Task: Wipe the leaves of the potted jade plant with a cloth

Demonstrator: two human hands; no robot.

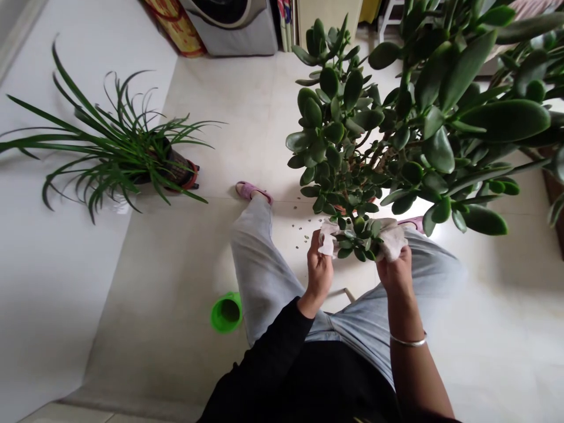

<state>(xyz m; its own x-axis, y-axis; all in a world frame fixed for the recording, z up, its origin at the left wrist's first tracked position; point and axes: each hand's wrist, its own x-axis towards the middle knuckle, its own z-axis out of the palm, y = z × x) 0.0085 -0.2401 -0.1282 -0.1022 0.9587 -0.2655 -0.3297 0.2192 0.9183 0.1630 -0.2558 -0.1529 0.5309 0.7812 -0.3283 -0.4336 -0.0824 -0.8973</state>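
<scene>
A large jade plant [396, 123] with thick oval green leaves fills the upper right. My left hand [318, 267] is closed on one end of a white cloth [393, 238]. My right hand [396, 270], with a silver bangle on the wrist, grips the other end. The cloth is wrapped under a low cluster of the plant's leaves [356, 239], between both hands. I am seated, with grey trousers and pink slippers below the plant.
A long-leaved grassy plant in a dark pot [176, 167] stands at the left by the white wall. A small green cup [226, 312] sits on the pale tiled floor beside my left leg. Small bits of leaf [304, 232] lie on the floor. A grey appliance [233, 26] stands at the back.
</scene>
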